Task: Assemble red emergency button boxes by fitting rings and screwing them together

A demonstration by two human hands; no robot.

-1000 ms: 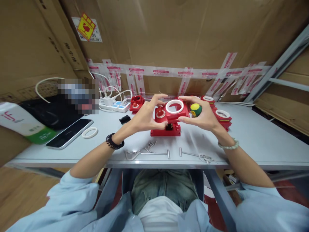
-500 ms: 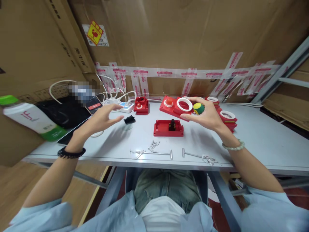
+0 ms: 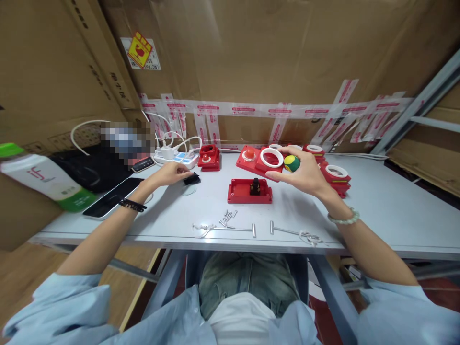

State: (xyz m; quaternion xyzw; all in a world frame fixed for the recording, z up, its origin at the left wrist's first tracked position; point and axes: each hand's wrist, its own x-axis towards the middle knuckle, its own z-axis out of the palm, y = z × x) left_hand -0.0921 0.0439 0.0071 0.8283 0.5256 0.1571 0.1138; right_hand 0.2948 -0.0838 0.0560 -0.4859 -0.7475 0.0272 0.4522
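My left hand (image 3: 171,173) has its thumb and fingertips pinched at the edge of a small crumpled black piece (image 3: 193,178) lying on the table. My right hand (image 3: 305,175) grips a red housing cover (image 3: 259,164) with an orange-red button and a white ring, tilted above the table. A round green-and-yellow handle (image 3: 291,163), looking like a screwdriver's, also sits in that hand; its other end is hidden. Below the cover lies a red box base (image 3: 240,193) with a black switch block (image 3: 255,187) in it.
Loose screws (image 3: 227,218) and two metal T-shaped rods (image 3: 237,229) lie near the front edge. Red housings (image 3: 337,179) stand at right, another (image 3: 209,158) behind. A power strip (image 3: 176,157), phone (image 3: 114,197) and bottle (image 3: 46,178) are at left.
My left hand has moved right to the black piece, and its spread fingers have closed there. The right hand still holds the red cover and handle, nearly unmoved.
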